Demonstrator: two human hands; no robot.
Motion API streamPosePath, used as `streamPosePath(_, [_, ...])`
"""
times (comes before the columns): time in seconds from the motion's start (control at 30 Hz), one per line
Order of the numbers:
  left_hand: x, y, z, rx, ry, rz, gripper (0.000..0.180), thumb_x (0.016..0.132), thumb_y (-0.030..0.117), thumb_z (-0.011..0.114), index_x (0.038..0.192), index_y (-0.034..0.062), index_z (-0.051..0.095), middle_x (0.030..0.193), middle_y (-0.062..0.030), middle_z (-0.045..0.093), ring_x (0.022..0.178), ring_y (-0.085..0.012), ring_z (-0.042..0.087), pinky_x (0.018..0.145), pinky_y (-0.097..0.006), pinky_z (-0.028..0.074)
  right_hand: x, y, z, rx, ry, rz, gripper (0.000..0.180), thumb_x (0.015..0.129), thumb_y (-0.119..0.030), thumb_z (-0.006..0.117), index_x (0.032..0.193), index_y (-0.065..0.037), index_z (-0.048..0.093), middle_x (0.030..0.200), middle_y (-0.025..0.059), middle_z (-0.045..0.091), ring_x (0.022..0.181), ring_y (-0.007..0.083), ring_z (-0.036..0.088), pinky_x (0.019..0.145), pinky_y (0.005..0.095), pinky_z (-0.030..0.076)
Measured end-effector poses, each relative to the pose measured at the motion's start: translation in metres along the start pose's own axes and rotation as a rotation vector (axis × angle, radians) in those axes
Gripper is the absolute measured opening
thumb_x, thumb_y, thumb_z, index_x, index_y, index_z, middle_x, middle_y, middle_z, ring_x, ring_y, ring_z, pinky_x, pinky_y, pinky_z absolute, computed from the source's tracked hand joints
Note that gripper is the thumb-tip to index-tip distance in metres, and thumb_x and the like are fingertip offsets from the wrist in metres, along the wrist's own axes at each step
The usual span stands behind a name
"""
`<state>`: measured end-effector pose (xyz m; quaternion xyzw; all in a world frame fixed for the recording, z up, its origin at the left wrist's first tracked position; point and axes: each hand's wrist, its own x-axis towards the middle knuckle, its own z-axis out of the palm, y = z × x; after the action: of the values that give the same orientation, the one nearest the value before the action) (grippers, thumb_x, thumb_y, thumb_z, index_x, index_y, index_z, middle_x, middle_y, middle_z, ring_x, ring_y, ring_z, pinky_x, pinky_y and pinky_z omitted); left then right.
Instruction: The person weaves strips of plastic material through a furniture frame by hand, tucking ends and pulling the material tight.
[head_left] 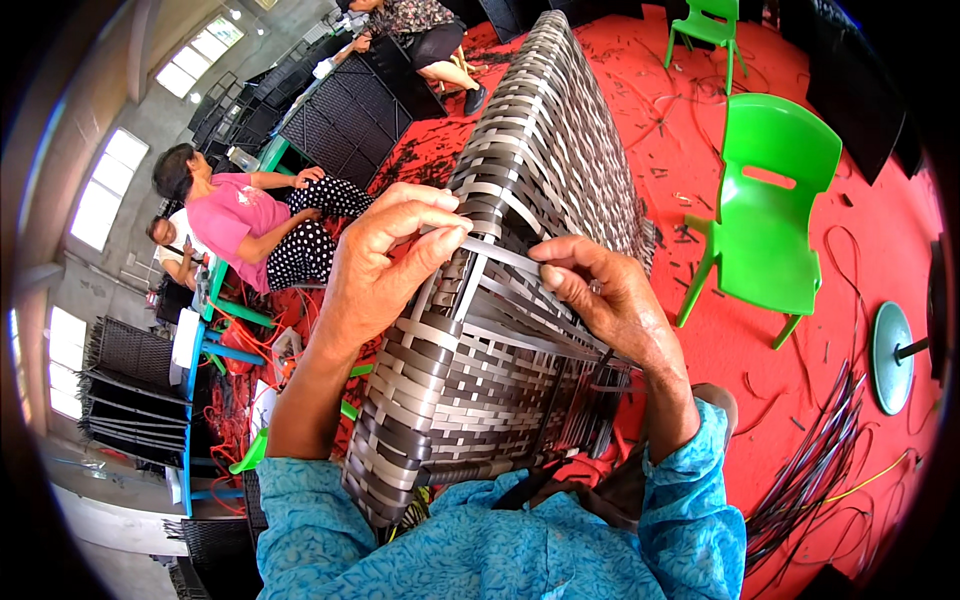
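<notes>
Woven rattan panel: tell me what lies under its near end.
The woven rattan panel rests over the person's lap, above the blue patterned shirt. Loose dark strips hang beneath its right side. The lap itself is covered.

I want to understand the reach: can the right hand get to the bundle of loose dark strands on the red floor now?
Probably not: the right hand is on the woven panel; the strands lie apart, lower right.

The left hand point(385, 260) pinched a grey plastic strip point(500, 257) against the woven rattan panel point(530, 200), while the right hand point(600, 295) pressed the same strip. A green plastic chair point(775, 200) stood nearby on the red floor point(880, 270).
</notes>
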<state>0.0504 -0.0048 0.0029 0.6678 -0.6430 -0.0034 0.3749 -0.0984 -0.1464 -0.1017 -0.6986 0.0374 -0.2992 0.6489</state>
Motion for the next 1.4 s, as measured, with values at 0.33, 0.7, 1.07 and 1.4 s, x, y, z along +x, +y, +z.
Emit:
streamPosePath(0.33, [-0.006,0.01,0.006,0.136,0.094,0.009,0.019,0.082,0.019,0.06,0.087,0.0006,0.063,0.093,-0.0138,0.059,0.092,-0.0235,0.057,0.08,-0.031,0.044,0.002,0.006,0.001,0.245,-0.134,0.024,0.019,0.089,-0.016,0.051,0.099,0.0,0.057,0.073,0.0009,0.056,0.069,0.0081,0.051,0.065,0.0226,0.043])
streamPosePath(0.7, [-0.01,0.001,0.013,0.072,0.14,-0.046,0.01,0.078,0.003,0.06,0.087,-0.0001,0.062,0.094,-0.0128,0.06,0.094,-0.0226,0.057,0.084,-0.031,0.043,0.001,0.031,-0.012,0.474,-0.262,0.203,0.018,0.088,-0.023,0.053,0.098,-0.008,0.057,0.067,-0.0038,0.053,0.056,0.0026,0.042,0.048,0.0168,0.034])
streamPosePath(1.07, [-0.011,0.002,0.012,0.079,0.126,-0.043,0.021,0.071,-0.006,0.055,0.089,0.0001,0.062,0.097,-0.0138,0.059,0.098,-0.0241,0.056,0.087,-0.032,0.042,0.006,0.035,0.009,0.509,-0.291,0.227,0.024,0.088,-0.021,0.054,0.106,-0.005,0.057,0.079,-0.0026,0.055,0.064,0.004,0.044,0.057,0.0175,0.039])
streamPosePath(1.4, [-0.01,0.001,0.013,0.084,0.124,-0.037,0.024,0.069,-0.008,0.053,0.09,-0.0001,0.062,0.097,-0.0141,0.058,0.097,-0.0244,0.057,0.086,-0.032,0.043,0.011,0.042,0.013,0.52,-0.262,0.208,0.027,0.087,-0.024,0.055,0.106,-0.005,0.056,0.078,-0.0023,0.055,0.061,0.0047,0.043,0.056,0.0173,0.038])
